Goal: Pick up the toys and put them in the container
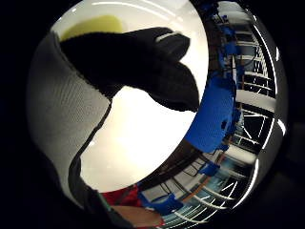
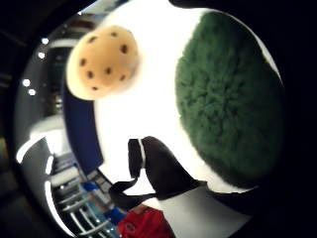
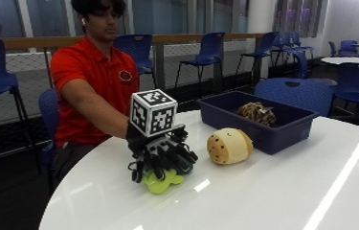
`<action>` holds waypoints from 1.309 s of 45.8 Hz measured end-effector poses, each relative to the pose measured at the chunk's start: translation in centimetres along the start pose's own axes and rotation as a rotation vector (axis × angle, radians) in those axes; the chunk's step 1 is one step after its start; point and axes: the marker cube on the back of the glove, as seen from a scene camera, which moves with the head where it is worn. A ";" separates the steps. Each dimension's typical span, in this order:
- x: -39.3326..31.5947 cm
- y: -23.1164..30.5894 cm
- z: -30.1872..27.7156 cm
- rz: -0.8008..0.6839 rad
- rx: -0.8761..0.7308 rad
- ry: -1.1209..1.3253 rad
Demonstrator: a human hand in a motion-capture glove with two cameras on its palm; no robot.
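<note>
**Hand over green toy; one toy in bin**

Toys in view: three. One green toy lies on the white table, under the gloved right hand. One tan toy with dark spots lies on the table just beside the near wall of the blue bin. One brown patterned toy lies inside the bin.

Hand position: the hand sits on top of the green toy, fingers pointing down and bent over its upper side. Yellow-green parts of the toy show below the fingertips and rest on the table. The thumb-side palm view shows dark green plush close to the palm. Whether the fingers have closed round the toy or only rest against it cannot be told from these views.

Containers: one bin, standing on the table on the far side of the tan toy, well apart from the hand.

Chairs: several blue chairs stand behind the table.
</note>
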 end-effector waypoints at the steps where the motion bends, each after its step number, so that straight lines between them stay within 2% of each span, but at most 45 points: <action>1: 0.0 -0.1 0.3 -0.001 -0.006 -0.001; 15: 0.5 -0.7 2.0 0.008 0.011 0.001; 23: -0.3 -0.6 1.6 0.007 0.099 0.060; 29: -1.3 -0.3 0.6 -0.033 0.155 0.162; 37: -3.5 0.7 -3.6 -0.069 0.200 0.034; 46: -10.3 2.1 -11.0 -0.167 0.267 -0.018; 60: -27.7 4.8 -19.8 -0.414 0.376 -0.070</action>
